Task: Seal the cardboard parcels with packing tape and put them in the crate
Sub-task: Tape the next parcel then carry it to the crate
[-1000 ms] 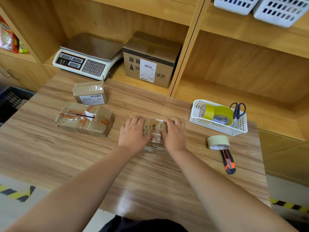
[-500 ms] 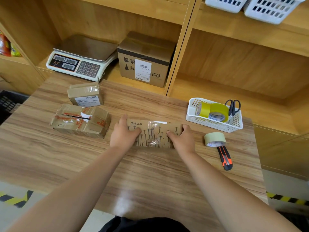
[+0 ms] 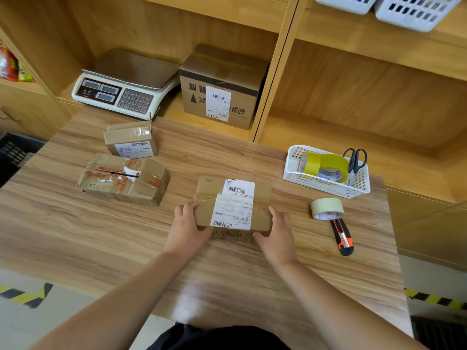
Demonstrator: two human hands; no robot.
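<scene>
1. Fingers (image 3: 189, 207) of my left hand (image 3: 188, 229) curl over the left end of the parcel (image 3: 233, 203). My right hand (image 3: 276, 234) wraps the right end the same way, so both are grasping it.
2. It lies flat on the table (image 3: 227, 279) with its label up, straight in front of me. The tape roll (image 3: 327, 208) and utility knife (image 3: 342, 236) are well apart to its right.
3. It is a small, low cardboard box, so I judge it light and fairly stiff, though the walls may give under a hard squeeze.
4. The glossy label and the tape band across the top look slick. The bare cardboard at the two short ends should give a surer hold.
5. The dark crate (image 3: 15, 152) off the table's left edge is probably where it goes. Two other parcels (image 3: 123, 179) lie on that side, so I would carry it over them.
</scene>
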